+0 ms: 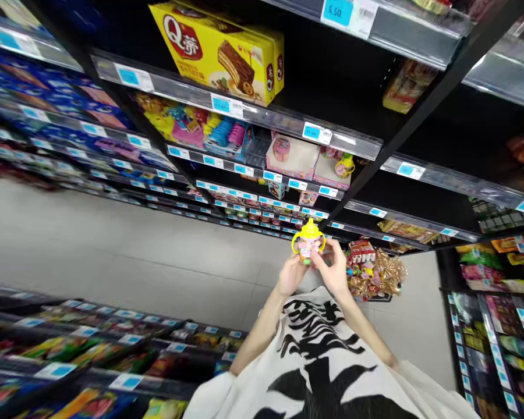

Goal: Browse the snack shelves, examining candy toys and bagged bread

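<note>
Plainly, one toy bottle (309, 247) is held between the person's two hands, in front of the printed shirt (318, 349) and over the grey floor (166, 244) of the aisle. Its long axis runs almost straight up the view, leaning very slightly, with the nipple-shaped tip of the yellow cap (311, 231) pointing away from the person toward the shelves and the base toward the body. Two yellow loop handles (294, 242) stand out, one on each side.

The left hand (291, 274) is closed round the lower left of the bottle; the right hand (336, 272) grips its lower right, thumb laid across the front.

On the shelves ahead, two yellow cake boxes (213, 49) stand one against the other, with three price labels (317, 132) along the ledge beneath. Lower down, two pale display trays (294, 158) sit side by side; one similar yellow-topped bottle (344, 166) stands at the right-hand one.
</note>
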Motion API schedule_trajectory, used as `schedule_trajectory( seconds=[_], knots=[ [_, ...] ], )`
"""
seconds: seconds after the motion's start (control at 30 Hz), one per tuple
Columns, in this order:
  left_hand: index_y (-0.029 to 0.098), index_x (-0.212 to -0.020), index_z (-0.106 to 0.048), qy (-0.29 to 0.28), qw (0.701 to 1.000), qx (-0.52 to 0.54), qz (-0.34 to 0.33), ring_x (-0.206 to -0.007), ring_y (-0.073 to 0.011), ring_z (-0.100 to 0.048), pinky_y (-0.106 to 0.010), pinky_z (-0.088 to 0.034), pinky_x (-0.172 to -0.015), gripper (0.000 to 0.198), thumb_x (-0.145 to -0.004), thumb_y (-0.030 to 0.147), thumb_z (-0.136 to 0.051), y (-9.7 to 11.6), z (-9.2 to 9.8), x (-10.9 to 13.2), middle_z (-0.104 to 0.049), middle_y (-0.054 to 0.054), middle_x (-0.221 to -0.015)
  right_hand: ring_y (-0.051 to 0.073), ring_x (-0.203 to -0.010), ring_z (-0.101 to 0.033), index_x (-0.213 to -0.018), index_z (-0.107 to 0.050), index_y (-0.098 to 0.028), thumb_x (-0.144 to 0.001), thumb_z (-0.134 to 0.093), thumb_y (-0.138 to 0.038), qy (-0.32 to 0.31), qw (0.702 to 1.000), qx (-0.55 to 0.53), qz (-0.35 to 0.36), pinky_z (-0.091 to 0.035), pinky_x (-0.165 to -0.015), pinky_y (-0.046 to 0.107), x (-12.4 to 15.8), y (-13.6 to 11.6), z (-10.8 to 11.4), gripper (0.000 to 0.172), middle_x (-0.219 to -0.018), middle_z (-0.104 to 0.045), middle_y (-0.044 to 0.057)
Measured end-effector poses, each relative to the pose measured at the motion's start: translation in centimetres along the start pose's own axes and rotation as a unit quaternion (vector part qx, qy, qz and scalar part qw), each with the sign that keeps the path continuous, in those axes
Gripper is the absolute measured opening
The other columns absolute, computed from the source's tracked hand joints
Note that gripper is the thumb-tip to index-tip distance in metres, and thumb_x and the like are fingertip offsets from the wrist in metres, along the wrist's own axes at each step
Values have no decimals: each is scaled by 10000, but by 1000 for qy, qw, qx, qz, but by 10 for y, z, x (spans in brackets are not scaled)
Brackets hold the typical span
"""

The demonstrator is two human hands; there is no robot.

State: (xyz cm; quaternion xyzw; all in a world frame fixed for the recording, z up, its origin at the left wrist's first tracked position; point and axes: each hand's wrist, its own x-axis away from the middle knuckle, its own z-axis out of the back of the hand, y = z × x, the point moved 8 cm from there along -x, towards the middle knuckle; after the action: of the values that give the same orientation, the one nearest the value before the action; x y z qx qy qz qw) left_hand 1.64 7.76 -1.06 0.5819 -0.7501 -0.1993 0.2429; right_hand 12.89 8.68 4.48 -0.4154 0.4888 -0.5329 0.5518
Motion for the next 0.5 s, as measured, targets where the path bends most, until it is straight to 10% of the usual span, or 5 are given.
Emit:
schedule_trajectory(
  seconds=[0.13, 0.27, 0.37, 0.5],
  knots=[
    [262, -1338, -623, 41, 974, -201, -97, -977, -227, -653, -312, -520, -738, 553, -841, 440, -788, 19, 3, -3, -655, -100, -1289, 218, -1061, -662, -1303, -583, -275, -886, -765, -407, 58, 996, -58, 29, -580, -841, 347, -2, -2, 11, 474, -1317, -650, 88],
    [264, -1280, -681, 148, 822, -467, -291, -954, -203, -624, -291, -523, -726, 436, -866, 329, -800, 55, -12, 12, -603, -96, -1196, 289, -1270, -629, -1349, -614, -272, -844, -786, -468, -26, 982, -186, -16, -548, -1040, 431, -7, 10, -3, 569, -1411, -650, 98],
    [244, -1202, -667, 194, 719, -534, -401, -779, -150, -561, -272, -493, -680, 402, -832, 222, -823, 66, -29, 27, -563, -32, -993, 282, -1200, -674, -1361, -623, -274, -782, -841, -405, -19, 964, -253, -83, -569, -1006, 418, -11, 24, -8, 632, -1313, -717, 78],
    [227, -1154, -596, 206, 693, -537, -434, -707, -128, -522, -256, -463, -652, 459, -778, 190, -857, 65, -38, 30, -520, 20, -892, 223, -950, -723, -1256, -687, -257, -748, -843, -341, 38, 944, -293, -144, -595, -798, 329, -15, 37, -4, 538, -1091, -779, 39]
  ],
)
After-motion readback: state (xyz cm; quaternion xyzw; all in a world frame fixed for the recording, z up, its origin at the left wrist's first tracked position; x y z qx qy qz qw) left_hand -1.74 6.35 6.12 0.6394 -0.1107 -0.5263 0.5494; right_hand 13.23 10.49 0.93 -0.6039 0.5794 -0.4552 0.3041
